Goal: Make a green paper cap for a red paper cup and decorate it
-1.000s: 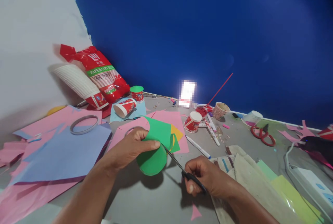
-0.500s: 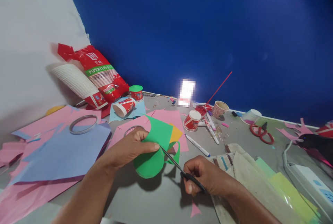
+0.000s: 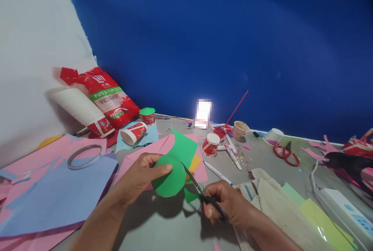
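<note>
In the foreground, the right hand (image 3: 223, 203) is closed around the handles of black scissors (image 3: 203, 195), whose blades reach up beside the edge of a round green paper (image 3: 169, 183). The left hand (image 3: 144, 177) pinches this paper under its thumb, raised above the grey table (image 3: 154, 233). A green scrap (image 3: 190, 195) shows beside the blades. Beyond are a green sheet (image 3: 184, 147), a red-printed cup (image 3: 210, 147) and, farther back, a red bag (image 3: 109, 99) near the blue backdrop (image 3: 218, 49).
</note>
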`<move>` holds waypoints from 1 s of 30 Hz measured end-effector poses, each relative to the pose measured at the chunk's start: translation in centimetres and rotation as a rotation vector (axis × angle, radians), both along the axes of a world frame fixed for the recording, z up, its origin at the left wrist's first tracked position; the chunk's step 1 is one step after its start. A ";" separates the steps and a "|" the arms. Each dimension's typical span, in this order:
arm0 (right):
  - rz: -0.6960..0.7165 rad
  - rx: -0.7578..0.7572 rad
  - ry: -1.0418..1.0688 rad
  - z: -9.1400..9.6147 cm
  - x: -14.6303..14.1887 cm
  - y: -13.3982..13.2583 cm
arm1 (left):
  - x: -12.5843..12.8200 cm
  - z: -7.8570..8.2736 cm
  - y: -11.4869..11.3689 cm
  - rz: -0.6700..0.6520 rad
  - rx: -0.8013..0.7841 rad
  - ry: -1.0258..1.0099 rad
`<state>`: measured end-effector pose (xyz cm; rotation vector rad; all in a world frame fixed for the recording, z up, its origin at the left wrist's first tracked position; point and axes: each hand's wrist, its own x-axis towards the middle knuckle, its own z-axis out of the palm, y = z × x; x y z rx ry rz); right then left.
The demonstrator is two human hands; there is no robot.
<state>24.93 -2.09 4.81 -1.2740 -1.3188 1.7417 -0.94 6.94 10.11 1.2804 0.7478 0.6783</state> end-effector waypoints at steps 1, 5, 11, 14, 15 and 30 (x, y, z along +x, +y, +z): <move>0.001 0.001 -0.008 0.0 0.0 0.0 | 0.1 0.0 0.0 -0.002 0.005 -0.011; 0.003 0.008 -0.035 0.1 0.0 0.0 | 0.3 0.0 -0.1 -0.040 0.021 -0.051; -0.010 -0.004 -0.039 0.6 -0.3 -0.1 | 0.3 -0.2 -0.4 -0.016 0.054 -0.049; -0.014 -0.020 -0.028 0.6 -0.4 -0.2 | 0.2 -0.3 -0.4 -0.014 0.053 -0.020; -0.009 -0.024 -0.019 0.5 -0.4 -0.2 | 0.2 -0.4 -0.4 -0.009 0.049 -0.006; 0.015 -0.066 0.017 0.8 -0.4 -0.2 | -0.2 -1.0 -0.2 0.073 0.035 0.085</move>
